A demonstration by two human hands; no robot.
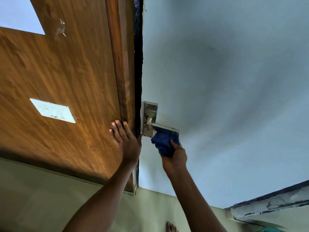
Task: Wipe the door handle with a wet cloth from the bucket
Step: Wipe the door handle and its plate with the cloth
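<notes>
Both hands worked at the door handle (160, 129): the right hand (175, 158) gripped a bunched blue cloth (164, 144) pressed up under its lever — long axis running away from the wooden frame (123, 81) — while the left hand (127, 141) lay flat, fingers spread, beside it.

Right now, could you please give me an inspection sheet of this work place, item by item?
Surface: pale blue door, with smudges; no table in view.
Job's things: metal door handle on its plate; blue cloth pressed under the lever. Bucket: nothing seen.
Clutter: nothing seen.
Grippers: right hand shut on the cloth; left hand open, flat on the wooden panel beside the door edge.
Cables: nothing seen.
Surroundings: white switch plate on the wooden panel; pale tiled floor; bare foot at bottom; worn ledge at lower right.
</notes>
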